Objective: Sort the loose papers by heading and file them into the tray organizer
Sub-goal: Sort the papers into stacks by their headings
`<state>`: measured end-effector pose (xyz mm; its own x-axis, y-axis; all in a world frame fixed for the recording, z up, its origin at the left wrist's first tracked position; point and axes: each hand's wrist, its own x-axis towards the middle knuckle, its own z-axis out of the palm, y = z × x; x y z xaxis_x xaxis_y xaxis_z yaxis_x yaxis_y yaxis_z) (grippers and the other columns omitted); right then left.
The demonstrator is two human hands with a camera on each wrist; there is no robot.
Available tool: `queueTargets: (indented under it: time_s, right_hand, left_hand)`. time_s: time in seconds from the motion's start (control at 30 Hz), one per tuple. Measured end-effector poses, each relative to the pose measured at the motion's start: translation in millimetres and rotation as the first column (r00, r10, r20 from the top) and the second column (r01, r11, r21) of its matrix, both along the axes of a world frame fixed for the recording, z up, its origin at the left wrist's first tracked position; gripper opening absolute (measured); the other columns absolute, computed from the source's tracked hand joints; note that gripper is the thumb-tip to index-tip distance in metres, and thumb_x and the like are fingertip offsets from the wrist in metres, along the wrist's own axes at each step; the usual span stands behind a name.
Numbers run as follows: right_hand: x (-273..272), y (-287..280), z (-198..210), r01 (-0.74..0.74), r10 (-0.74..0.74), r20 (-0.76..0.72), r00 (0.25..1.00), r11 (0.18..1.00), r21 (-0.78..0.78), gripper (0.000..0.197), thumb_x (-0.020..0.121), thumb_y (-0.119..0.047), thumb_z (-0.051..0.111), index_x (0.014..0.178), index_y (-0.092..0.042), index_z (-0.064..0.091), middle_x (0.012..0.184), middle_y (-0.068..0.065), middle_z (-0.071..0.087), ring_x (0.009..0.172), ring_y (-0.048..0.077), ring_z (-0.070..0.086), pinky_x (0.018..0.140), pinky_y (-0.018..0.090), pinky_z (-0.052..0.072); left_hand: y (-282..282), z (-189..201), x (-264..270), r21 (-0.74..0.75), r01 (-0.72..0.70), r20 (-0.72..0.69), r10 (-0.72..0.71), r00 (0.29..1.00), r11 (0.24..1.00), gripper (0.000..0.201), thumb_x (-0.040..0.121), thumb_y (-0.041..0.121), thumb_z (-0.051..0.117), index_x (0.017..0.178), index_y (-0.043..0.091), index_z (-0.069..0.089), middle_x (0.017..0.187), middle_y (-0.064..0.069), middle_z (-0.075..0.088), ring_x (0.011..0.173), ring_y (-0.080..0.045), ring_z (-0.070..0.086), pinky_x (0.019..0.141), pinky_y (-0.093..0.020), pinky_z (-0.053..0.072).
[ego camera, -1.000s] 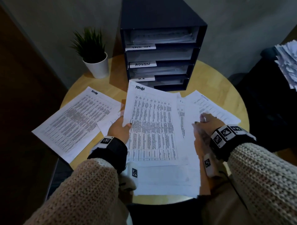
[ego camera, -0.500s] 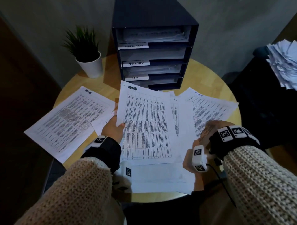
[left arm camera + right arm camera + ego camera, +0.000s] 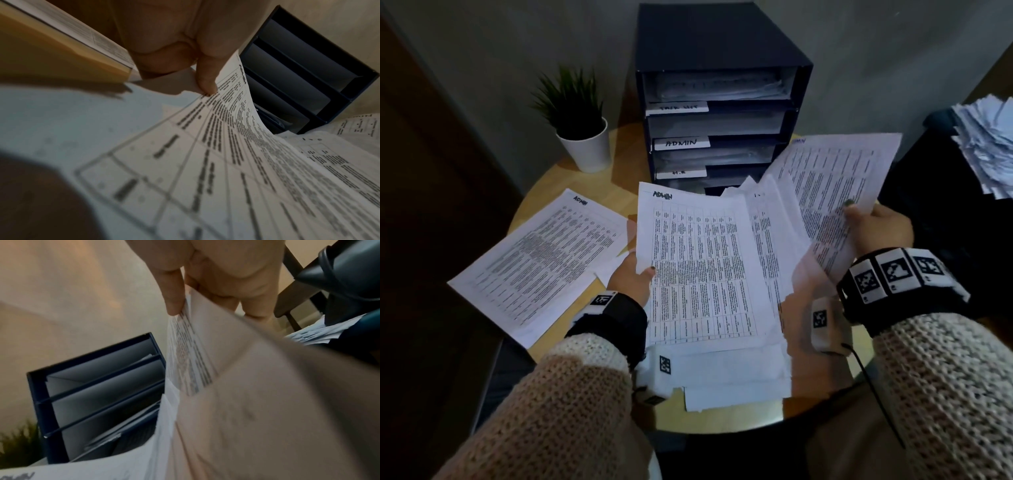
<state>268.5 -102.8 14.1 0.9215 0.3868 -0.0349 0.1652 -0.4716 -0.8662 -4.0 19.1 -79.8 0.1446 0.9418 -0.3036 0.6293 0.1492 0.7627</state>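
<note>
A dark tray organizer (image 3: 722, 51) with slots labelled ADMIN and H.R stands at the back of the round wooden table (image 3: 619, 161). My left hand (image 3: 631, 279) pinches the left edge of a printed sheet headed ADMIN (image 3: 702, 267), thumb on top, over a pile of papers. My right hand (image 3: 873, 224) grips another printed sheet (image 3: 832, 181) and holds it raised to the right of the organizer. In the left wrist view the thumb (image 3: 205, 81) presses the sheet (image 3: 226, 146). In the right wrist view the fingers (image 3: 172, 293) pinch the lifted sheet (image 3: 189, 353).
Another ADMIN sheet (image 3: 541, 260) lies flat on the left of the table. A small potted plant (image 3: 582, 120) stands left of the organizer. A heap of crumpled papers (image 3: 986, 144) sits on a dark chair at the right. A wall is close behind.
My right hand has picked a sheet off the table at the right and lifted it up toward the organizer. The left hand keeps holding the ADMIN sheet in place.
</note>
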Motion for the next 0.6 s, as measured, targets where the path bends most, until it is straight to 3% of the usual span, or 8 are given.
queueTargets:
  time_s: [0.1,0.17,0.23,0.4,0.47,0.6]
  right_hand:
    - [3,4,11,-0.046,0.046,0.001,0.999,0.999,0.010,0.029,0.087,-0.024,0.056,0.110,-0.011,0.069,0.088,0.008,0.065,0.078,0.017,0.057,0.053,0.023,0.036]
    - [2,2,12,-0.026,0.025,0.016,1.000,0.999,0.029,0.028,0.086,-0.023,0.056,0.108,-0.013,0.070,0.086,0.007,0.066,0.077,0.019,0.060,0.061,0.022,0.043]
    - [-2,-3,10,-0.002,0.003,0.081,0.997,1.000,-0.011,0.028,0.088,-0.030,0.056,0.104,-0.013,0.070,0.079,0.006,0.064,0.079,0.025,0.065,0.068,0.029,0.047]
    - [-10,-10,13,-0.039,0.026,0.224,0.974,0.998,0.053,0.023,0.092,-0.028,0.050,0.096,-0.012,0.065,0.080,-0.001,0.060,0.079,0.020,0.059,0.068,0.025,0.039]
    - [-15,-9,22,-0.051,0.012,0.292,0.956,0.991,0.127,0.019,0.094,-0.024,0.047,0.092,-0.009,0.059,0.081,-0.001,0.058,0.078,0.017,0.056,0.066,0.023,0.039]
    - [-27,-8,49,-0.155,0.054,0.433,0.900,0.968,0.200,0.016,0.095,-0.019,0.045,0.091,-0.006,0.053,0.081,0.002,0.052,0.072,0.005,0.046,0.059,0.017,0.028]
  left_hand:
    - [1,-2,-2,-0.028,-0.006,0.000,0.006,1.000,1.000,0.048,0.099,0.021,0.047,0.145,0.015,0.035,0.145,-0.008,0.044,0.130,-0.030,0.044,0.104,-0.037,0.038]
    - [2,-2,-3,-0.029,-0.007,0.010,0.007,1.000,1.000,0.048,0.098,0.022,0.047,0.145,0.017,0.037,0.144,-0.007,0.046,0.129,-0.029,0.045,0.106,-0.037,0.037]
    - [1,-2,-4,-0.031,-0.012,0.028,0.012,1.000,0.999,0.046,0.098,0.021,0.048,0.144,0.018,0.039,0.142,-0.006,0.049,0.128,-0.028,0.047,0.106,-0.037,0.038]
    - [-1,2,-4,-0.014,-0.044,0.068,0.044,0.997,0.999,0.046,0.098,0.018,0.048,0.143,0.018,0.040,0.143,-0.007,0.048,0.128,-0.029,0.046,0.106,-0.037,0.038]
    - [0,3,-5,0.024,-0.068,0.077,0.066,0.995,0.997,0.044,0.098,0.016,0.048,0.142,0.018,0.042,0.139,-0.008,0.051,0.123,-0.028,0.049,0.099,-0.032,0.039]
    - [0,9,-6,0.054,-0.137,0.163,0.127,0.978,0.989,0.037,0.098,0.010,0.047,0.134,0.009,0.049,0.131,-0.011,0.056,0.104,-0.026,0.051,0.077,-0.021,0.036]
